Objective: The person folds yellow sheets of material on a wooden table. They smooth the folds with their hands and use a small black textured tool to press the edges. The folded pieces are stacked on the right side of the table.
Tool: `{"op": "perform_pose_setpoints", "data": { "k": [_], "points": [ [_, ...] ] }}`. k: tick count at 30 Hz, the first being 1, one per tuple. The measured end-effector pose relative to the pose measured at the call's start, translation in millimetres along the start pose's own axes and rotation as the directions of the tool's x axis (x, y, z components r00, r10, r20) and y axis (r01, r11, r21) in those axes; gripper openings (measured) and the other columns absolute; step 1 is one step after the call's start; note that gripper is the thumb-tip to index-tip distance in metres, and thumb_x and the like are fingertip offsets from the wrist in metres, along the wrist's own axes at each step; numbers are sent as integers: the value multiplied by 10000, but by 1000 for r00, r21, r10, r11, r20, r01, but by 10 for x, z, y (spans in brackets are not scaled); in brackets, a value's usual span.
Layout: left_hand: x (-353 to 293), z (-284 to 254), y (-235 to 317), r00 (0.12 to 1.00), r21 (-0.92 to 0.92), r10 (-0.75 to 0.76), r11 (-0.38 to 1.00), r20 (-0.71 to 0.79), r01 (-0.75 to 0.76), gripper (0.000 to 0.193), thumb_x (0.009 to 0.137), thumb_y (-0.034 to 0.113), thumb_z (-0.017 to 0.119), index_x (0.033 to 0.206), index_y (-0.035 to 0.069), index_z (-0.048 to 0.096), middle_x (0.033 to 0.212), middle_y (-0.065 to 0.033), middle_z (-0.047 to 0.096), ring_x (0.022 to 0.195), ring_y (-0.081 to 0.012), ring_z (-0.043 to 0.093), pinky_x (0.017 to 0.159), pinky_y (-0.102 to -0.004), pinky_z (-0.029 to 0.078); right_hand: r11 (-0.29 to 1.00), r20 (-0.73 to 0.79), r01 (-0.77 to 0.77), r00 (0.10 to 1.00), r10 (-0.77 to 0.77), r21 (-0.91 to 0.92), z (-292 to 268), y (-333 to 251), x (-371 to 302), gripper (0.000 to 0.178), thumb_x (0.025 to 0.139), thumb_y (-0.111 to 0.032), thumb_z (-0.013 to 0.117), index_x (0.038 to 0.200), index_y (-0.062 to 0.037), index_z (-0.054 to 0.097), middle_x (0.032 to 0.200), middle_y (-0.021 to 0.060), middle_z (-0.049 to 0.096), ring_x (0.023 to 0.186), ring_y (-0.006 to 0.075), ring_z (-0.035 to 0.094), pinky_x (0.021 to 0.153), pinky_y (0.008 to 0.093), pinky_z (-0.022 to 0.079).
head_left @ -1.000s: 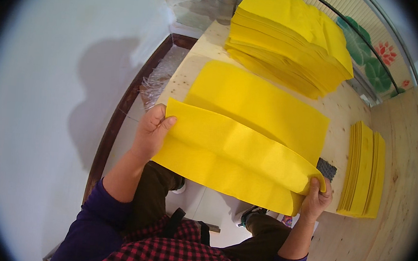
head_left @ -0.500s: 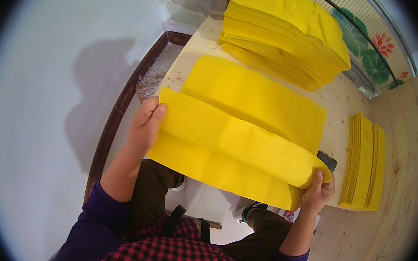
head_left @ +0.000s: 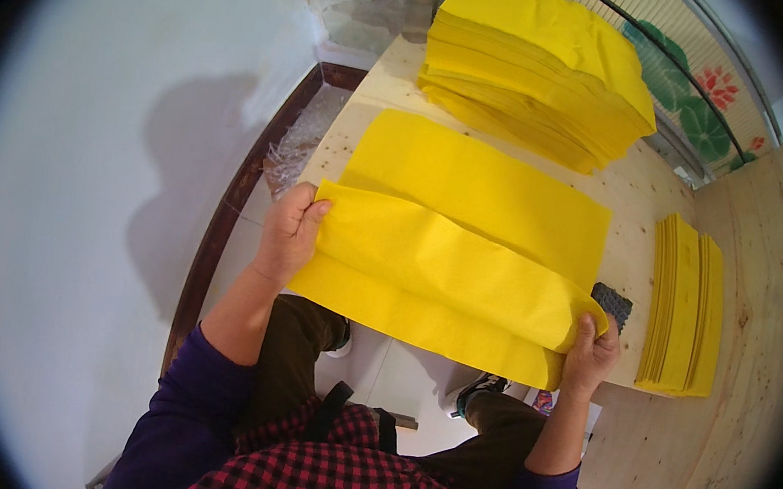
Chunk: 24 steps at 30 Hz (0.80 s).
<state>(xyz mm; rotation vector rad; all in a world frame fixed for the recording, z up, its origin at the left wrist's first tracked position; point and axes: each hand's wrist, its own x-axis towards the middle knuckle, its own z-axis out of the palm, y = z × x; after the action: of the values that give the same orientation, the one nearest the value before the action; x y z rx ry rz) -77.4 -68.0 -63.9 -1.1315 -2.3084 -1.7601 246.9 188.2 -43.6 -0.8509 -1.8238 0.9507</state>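
Observation:
A yellow felt sheet (head_left: 445, 267) stretches between my hands above the near edge of the table, its upper part bent over along its length. My left hand (head_left: 291, 232) pinches its left end, thumb on top. At the right end, my right hand (head_left: 591, 352) grips the sheet where it curls over. The sheet's lower part hangs toward my lap. Just beyond it, a second yellow felt piece (head_left: 489, 169) lies flat on the table; whether the two are joined is hidden behind the raised fold.
A tall stack of yellow felt (head_left: 533, 81) stands at the back of the wooden table (head_left: 640, 186). Narrow folded felt pieces (head_left: 676, 304) line the right side. A dark grey block (head_left: 611, 305) sits near my right hand. A glass jar (head_left: 420, 8) stands at the back left.
My left hand has shifted slightly right, and my right hand slightly left, bringing the held felt's ends a little closer together. Both hands keep their grip.

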Motion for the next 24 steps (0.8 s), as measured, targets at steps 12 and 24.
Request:
{"op": "perform_pose_setpoints", "data": {
  "k": [12,24],
  "points": [
    [-12,-31,149,993,200,-118,973,5,115,215,900,115,629,768,6,498,683,-145,489,630,-279,491,578,-366,396,990,7,-118,993,118,72,46,-40,19,214,879,-22,687,1066,10,587,826,23,652,775,55,568,702,187,460],
    [70,-89,285,994,345,62,934,89,-89,242,842,60,651,679,-22,492,650,-208,509,593,-373,508,536,-421,361,971,11,-238,971,238,-31,61,-106,61,328,850,15,698,1137,-4,540,819,55,683,754,55,588,687,181,466]
  ]
}}
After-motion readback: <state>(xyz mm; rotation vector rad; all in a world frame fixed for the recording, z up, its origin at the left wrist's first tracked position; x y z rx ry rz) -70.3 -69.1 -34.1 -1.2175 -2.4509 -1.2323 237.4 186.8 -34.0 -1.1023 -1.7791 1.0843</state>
